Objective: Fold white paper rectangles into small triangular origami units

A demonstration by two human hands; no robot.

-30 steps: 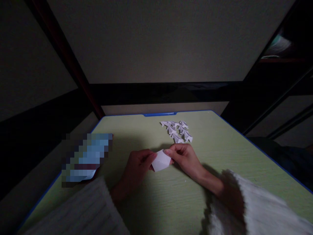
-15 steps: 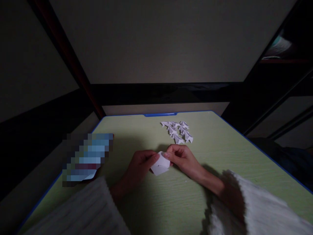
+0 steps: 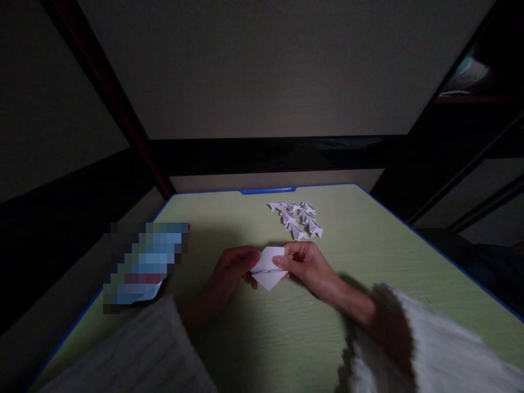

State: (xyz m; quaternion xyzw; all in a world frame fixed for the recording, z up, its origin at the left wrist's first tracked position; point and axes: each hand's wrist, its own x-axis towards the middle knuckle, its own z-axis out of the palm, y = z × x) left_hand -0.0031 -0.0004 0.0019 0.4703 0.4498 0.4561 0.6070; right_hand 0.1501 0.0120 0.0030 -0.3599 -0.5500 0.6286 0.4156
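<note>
Between my two hands is a small folded piece of white paper (image 3: 268, 267), with a crease line across its middle and a point toward me. My left hand (image 3: 235, 267) pinches its left edge, thumb on top and fingers underneath. On the other side my right hand (image 3: 305, 265) grips the right edge, its thumb lying flat on the upper face. Several folded white paper figures (image 3: 297, 218) lie in a loose cluster on the table just beyond my right hand.
The pale green table (image 3: 229, 218) has a blue rim and a blue handle (image 3: 268, 190) at its far edge. A phone-like device (image 3: 153, 265) with a blurred-out screen stands at the left. Dark-framed panels rise behind the table.
My left thumb has slid off the paper's middle to its left edge. More of the paper's top face shows, and its crease now lies nearly level. The paper figures have not moved.
</note>
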